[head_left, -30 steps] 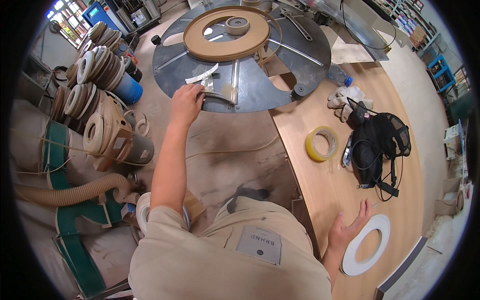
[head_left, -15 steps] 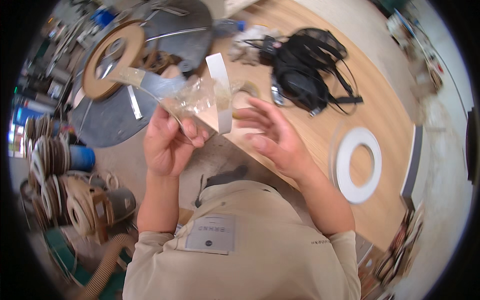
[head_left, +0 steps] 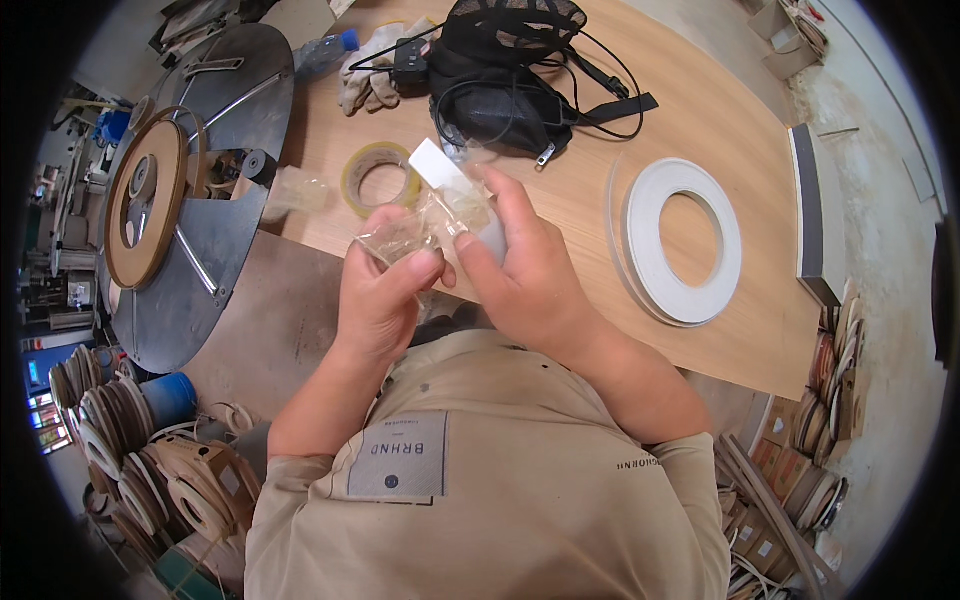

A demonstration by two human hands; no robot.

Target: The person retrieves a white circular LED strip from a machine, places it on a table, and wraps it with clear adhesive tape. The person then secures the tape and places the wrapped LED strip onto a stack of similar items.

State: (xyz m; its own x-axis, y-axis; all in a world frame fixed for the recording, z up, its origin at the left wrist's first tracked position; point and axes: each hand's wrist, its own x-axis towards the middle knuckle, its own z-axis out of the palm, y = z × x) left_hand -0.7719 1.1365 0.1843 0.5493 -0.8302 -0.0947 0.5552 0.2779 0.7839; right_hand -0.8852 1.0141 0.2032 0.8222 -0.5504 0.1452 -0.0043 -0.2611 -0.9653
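Observation:
Crumpled clear tape (head_left: 392, 240) is pinched between the thumb and fingers of my left hand (head_left: 378, 300). Close beside it, my right hand (head_left: 530, 265) grips a short white strip (head_left: 432, 162), whose upper end sticks out above the fingers. Some of the clear tape lies across the strip, between both hands. Just beyond my fingers, a roll of clear yellowish tape (head_left: 353, 180) lies on the wooden table (head_left: 590, 120). To the right rests a coil of white edging band (head_left: 640, 235), its outer turn sprung loose.
A black mesh bag (head_left: 500, 110) with cables lies at the back, next to pale gloves (head_left: 370, 85) and a plastic bottle (head_left: 322, 52). On the left stands a dark round turntable (head_left: 225, 240) carrying a brown coil (head_left: 165, 210). Stacked coils (head_left: 120, 430) fill the lower left.
My hands have come together, and the tape that stretched out to the left is now bunched between them. The right hand has closed on the white strip. The view has shifted.

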